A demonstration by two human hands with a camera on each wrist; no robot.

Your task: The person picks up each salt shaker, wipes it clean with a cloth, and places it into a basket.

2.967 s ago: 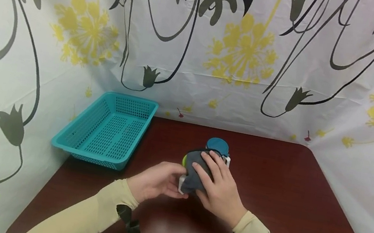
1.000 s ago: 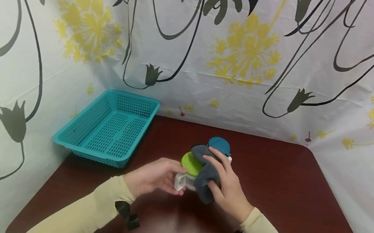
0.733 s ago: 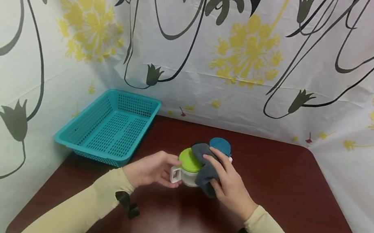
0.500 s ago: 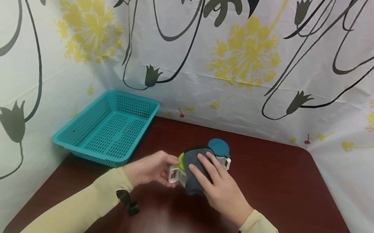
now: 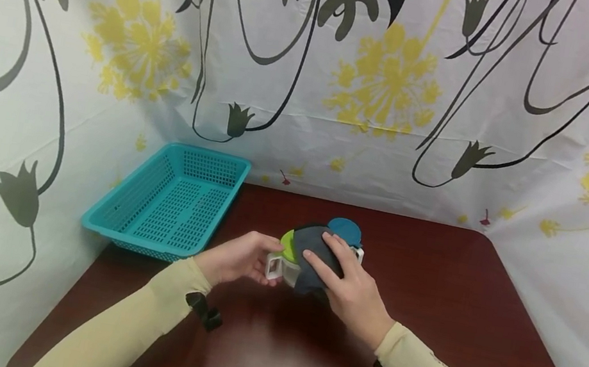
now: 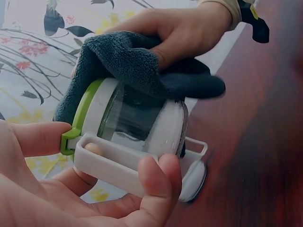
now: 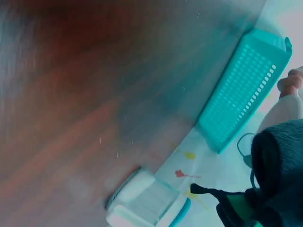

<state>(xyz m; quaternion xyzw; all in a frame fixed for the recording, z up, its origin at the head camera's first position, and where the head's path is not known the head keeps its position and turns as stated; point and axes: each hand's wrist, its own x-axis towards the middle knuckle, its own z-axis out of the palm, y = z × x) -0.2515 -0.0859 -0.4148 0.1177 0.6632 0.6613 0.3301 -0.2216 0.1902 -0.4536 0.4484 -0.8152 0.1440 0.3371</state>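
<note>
In the head view my left hand (image 5: 243, 259) grips a small clear jar with a lime-green lid (image 5: 288, 246) by its white side handle (image 5: 273, 266). In the left wrist view the glass jar (image 6: 137, 116) lies tilted on its side, thumb at the lid's green clip (image 6: 67, 142), fingertips curled at the handle. My right hand (image 5: 358, 291) holds a dark grey cloth (image 5: 310, 243) spread over the jar's right part, hiding much of the lid. The right wrist view shows folded cloth (image 7: 284, 151) at its right edge.
Just behind stands a second jar with a blue lid (image 5: 345, 231) and white handle, partly covered by the cloth and hand. A turquoise perforated basket (image 5: 173, 209) sits at the back left of the dark red table (image 5: 454, 314). Flower-printed sheeting (image 5: 286, 91) surrounds the table.
The cloth slid right, baring the green lid, then came back over it; now part of the lid shows again. My left hand and the jar have shifted slightly left and away from me.
</note>
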